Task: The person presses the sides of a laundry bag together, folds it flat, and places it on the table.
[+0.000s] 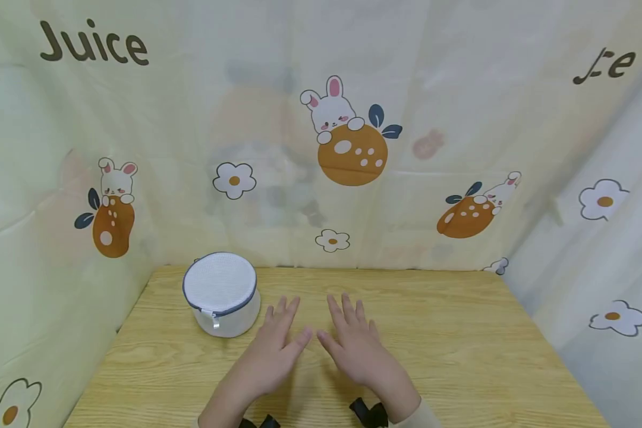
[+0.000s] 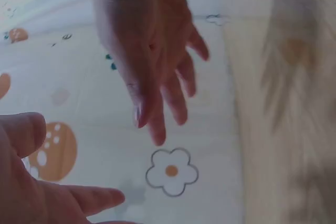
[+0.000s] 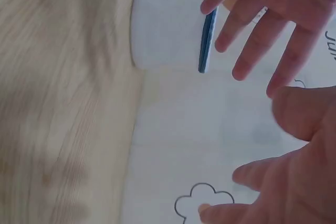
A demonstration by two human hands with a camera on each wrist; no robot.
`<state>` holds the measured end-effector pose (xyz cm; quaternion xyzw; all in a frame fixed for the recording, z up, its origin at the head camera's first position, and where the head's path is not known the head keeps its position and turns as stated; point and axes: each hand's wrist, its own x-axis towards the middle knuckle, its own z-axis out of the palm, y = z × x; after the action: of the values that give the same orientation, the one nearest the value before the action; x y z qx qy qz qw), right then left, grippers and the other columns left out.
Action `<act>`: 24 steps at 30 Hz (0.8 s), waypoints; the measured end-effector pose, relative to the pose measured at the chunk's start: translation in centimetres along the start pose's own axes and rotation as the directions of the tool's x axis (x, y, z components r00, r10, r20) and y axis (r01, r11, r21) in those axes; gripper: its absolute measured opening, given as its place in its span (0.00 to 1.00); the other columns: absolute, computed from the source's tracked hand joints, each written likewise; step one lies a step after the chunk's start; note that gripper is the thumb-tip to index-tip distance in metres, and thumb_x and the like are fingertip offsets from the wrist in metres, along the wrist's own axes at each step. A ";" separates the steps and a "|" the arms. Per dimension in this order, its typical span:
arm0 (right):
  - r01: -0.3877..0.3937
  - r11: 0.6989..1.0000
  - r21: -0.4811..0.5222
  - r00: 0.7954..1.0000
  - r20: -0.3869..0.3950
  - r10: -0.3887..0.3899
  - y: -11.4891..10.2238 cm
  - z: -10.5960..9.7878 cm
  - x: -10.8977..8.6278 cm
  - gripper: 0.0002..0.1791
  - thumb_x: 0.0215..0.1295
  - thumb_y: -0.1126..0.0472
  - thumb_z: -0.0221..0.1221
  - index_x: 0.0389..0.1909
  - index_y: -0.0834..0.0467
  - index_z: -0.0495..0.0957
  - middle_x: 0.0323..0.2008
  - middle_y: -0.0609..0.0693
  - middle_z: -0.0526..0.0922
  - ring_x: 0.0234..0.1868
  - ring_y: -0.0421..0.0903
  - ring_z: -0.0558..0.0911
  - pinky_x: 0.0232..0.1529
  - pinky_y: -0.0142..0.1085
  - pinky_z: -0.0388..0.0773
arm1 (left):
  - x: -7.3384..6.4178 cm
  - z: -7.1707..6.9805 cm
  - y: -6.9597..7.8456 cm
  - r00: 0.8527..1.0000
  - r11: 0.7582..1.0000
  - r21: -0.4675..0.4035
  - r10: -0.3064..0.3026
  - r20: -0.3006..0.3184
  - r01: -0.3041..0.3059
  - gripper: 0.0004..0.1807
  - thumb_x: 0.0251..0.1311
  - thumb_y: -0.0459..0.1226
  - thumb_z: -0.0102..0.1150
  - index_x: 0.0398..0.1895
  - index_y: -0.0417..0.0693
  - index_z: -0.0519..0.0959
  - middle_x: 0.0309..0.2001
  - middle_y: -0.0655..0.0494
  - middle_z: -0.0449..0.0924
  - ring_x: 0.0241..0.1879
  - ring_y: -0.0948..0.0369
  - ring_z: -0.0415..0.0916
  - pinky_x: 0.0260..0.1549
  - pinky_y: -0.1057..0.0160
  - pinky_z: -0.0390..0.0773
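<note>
Grasping nothing with left hand (image 1: pixel 271 355) or right hand (image 1: pixel 357 348), above wood-grained table (image 1: pixel 460 339); near round, mesh-topped container (image 1: pixel 222 291) at their ten o'clock.

In the head view, the word "Juice" (image 1: pixel 94 43) stands in dark letters on the patterned cloth (image 1: pixel 460 35), high above the tabletop's (image 1: pixel 433 345) far left corner. High above the far right corner, the cloth carries a broken word (image 1: pixel 604 65), crossed by a fold and ending in a clear "e". The right wrist view catches "Jui" on the cloth, turned sideways and cut off. Marks in the left wrist view are too small to read.
</note>
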<state>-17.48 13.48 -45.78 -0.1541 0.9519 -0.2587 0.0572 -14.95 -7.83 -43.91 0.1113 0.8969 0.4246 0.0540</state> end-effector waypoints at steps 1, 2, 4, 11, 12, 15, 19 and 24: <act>0.011 0.999 0.030 1.000 0.007 -0.011 -0.1 0.0 0.4 0.44 0.84 0.32 0.43 0.90 0.44 0.41 0.89 0.60 0.38 0.87 0.72 0.36 0.75 0.83 0.44 | 0.0 -0.4 -0.1 1.000 0.999 -0.038 -0.008 0.002 0.008 0.47 0.77 0.70 0.41 0.89 0.57 0.53 0.88 0.43 0.43 0.87 0.34 0.36 0.76 0.19 0.47; 0.022 0.998 0.065 1.000 0.014 -0.023 -0.1 0.0 0.8 0.44 0.84 0.32 0.43 0.90 0.44 0.40 0.89 0.60 0.38 0.87 0.71 0.36 0.76 0.82 0.45 | 0.0 -0.9 -0.2 1.000 0.997 -0.072 -0.019 0.003 0.019 0.47 0.76 0.70 0.44 0.89 0.58 0.53 0.89 0.44 0.44 0.87 0.35 0.39 0.76 0.20 0.49; 0.042 0.989 0.142 0.999 0.026 -0.046 -0.3 -0.1 1.6 0.45 0.83 0.31 0.44 0.90 0.44 0.39 0.89 0.59 0.36 0.87 0.70 0.35 0.78 0.79 0.46 | 0.1 -1.8 -0.5 0.999 0.990 -0.136 -0.034 -0.002 0.033 0.47 0.75 0.69 0.49 0.89 0.59 0.53 0.88 0.44 0.48 0.85 0.34 0.47 0.74 0.20 0.56; 0.147 0.933 0.328 0.988 0.000 -0.156 -2.0 -0.3 4.9 0.47 0.83 0.31 0.45 0.90 0.47 0.39 0.89 0.48 0.39 0.90 0.55 0.41 0.86 0.63 0.45 | 0.8 -5.7 -2.3 0.999 0.943 -0.333 -0.034 -0.032 0.022 0.45 0.76 0.57 0.60 0.87 0.50 0.55 0.87 0.43 0.53 0.86 0.38 0.50 0.80 0.32 0.59; 0.158 0.926 0.343 0.986 -0.009 -0.165 -2.4 -0.3 5.3 0.46 0.83 0.32 0.45 0.89 0.47 0.39 0.89 0.47 0.40 0.90 0.54 0.42 0.87 0.62 0.45 | 0.9 -6.3 -2.6 0.999 0.937 -0.350 -0.029 -0.039 0.014 0.44 0.77 0.56 0.60 0.87 0.48 0.56 0.86 0.42 0.54 0.86 0.39 0.49 0.80 0.33 0.59; 0.175 0.906 0.386 0.984 -0.037 -0.174 -3.5 -0.2 6.5 0.44 0.84 0.35 0.47 0.89 0.46 0.43 0.89 0.46 0.45 0.89 0.53 0.46 0.87 0.60 0.48 | 1.0 -8.0 -3.2 0.996 0.925 -0.379 -0.056 -0.071 0.025 0.41 0.77 0.52 0.61 0.85 0.45 0.60 0.85 0.40 0.59 0.85 0.40 0.54 0.79 0.34 0.63; 0.168 0.873 0.457 0.985 -0.054 -0.161 -4.8 0.3 8.4 0.41 0.84 0.37 0.50 0.89 0.43 0.49 0.88 0.45 0.52 0.88 0.54 0.53 0.85 0.61 0.54 | 1.2 -10.3 -4.0 0.986 0.909 -0.413 -0.119 -0.118 0.060 0.37 0.78 0.49 0.61 0.82 0.44 0.64 0.81 0.39 0.66 0.83 0.42 0.62 0.78 0.37 0.67; 0.145 0.813 0.563 0.989 -0.065 -0.131 -6.3 0.8 10.7 0.37 0.84 0.41 0.51 0.87 0.47 0.56 0.85 0.50 0.62 0.83 0.58 0.66 0.80 0.62 0.66 | 1.8 -13.0 -5.1 0.968 0.884 -0.457 -0.194 -0.161 0.101 0.35 0.79 0.46 0.60 0.82 0.41 0.63 0.80 0.38 0.67 0.80 0.43 0.66 0.79 0.42 0.67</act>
<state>-25.79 4.49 -43.57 -0.1958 0.8190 -0.5347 0.0705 -19.97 -20.20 -39.62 -0.0164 0.7824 0.6223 0.0192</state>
